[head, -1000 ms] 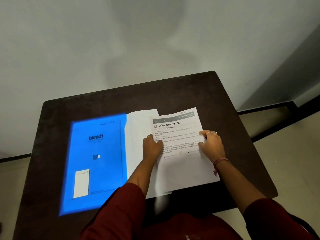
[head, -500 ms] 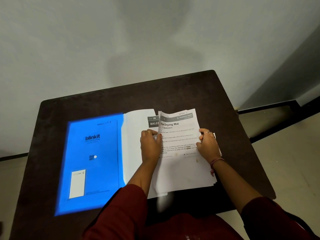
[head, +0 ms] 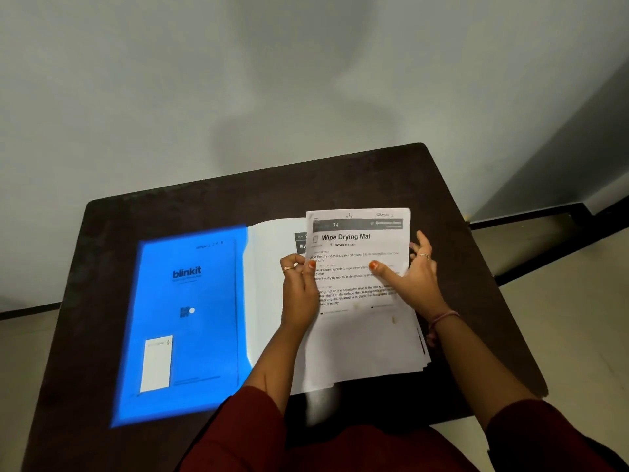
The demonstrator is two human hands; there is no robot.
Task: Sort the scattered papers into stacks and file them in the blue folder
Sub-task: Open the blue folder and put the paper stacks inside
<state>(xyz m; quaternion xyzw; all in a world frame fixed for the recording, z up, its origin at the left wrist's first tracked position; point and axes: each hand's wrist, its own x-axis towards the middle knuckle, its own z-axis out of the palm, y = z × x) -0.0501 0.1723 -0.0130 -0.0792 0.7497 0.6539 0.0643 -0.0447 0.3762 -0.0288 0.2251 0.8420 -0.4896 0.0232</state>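
Table (head: 340, 185): dark, flat top; the blue folder and the papers are borne on it.
Blue folder (head: 190, 321): laid open on the table, blue cover to the left, pale inner leaf to the right; judged stiffer than the sheets, light, best taken by an outer edge.
Paper stack (head: 360, 338): laid on the right inner leaf of the folder, lower edges fanned unevenly at the right; judged light, limp, slippery sheet on sheet, easily creased; best gripped at both side edges and squared before filing.
Top sheet (head: 357, 240): headed "Wipe Drying Mat"; a second sheet is seen peeking out at its upper left.
Left hand (head: 301, 287): fingers curled, the left edge of the top sheet is pinched between thumb and fingers.
Right hand (head: 413, 277): thumb is pressed on the sheet face, fingers are spread at the right edge; whether anything is gripped beneath cannot be told.
White label (head: 157, 362): fixed low on the blue cover.
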